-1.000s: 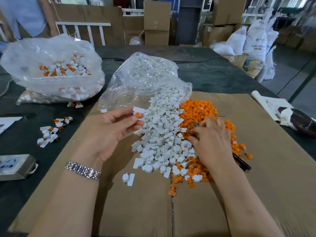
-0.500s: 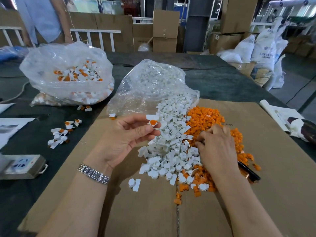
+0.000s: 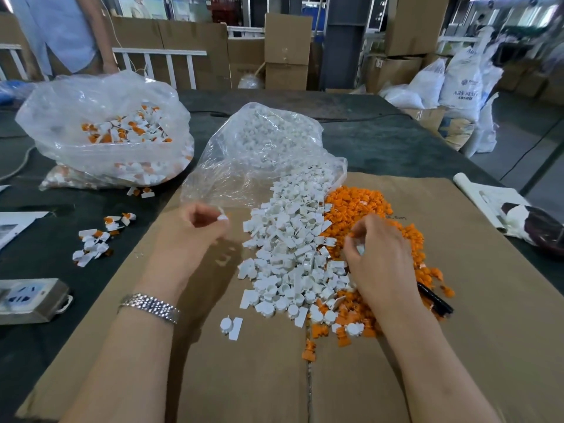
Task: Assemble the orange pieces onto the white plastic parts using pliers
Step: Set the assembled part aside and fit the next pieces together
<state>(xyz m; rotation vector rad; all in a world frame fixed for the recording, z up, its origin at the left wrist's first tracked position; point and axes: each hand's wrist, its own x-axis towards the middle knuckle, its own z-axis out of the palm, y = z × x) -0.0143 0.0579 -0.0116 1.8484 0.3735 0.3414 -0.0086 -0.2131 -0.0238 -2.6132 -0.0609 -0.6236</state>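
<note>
Looking at the white plastic parts (image 3: 290, 251), we see them heaped mid-cardboard sheet (image 3: 457, 270), spilling from a clear bag (image 3: 259, 154) just behind. The orange pieces (image 3: 357, 206) lie touching the heap's right side. Our right hand (image 3: 378, 257) sits on both piles, fingers curled round a small white part. Our left hand (image 3: 195, 230), left of the heap, pinches a blurred white piece. Black pliers handles (image 3: 435, 300) peek out beside the right wrist.

- Left hand (image 3: 195, 227) pinches a white part (image 3: 222, 215), blurred, at 9 o'clock of the white pile (image 3: 290, 248).
- Right hand (image 3: 378, 254) rests curled on the orange pieces (image 3: 360, 203).
</note>
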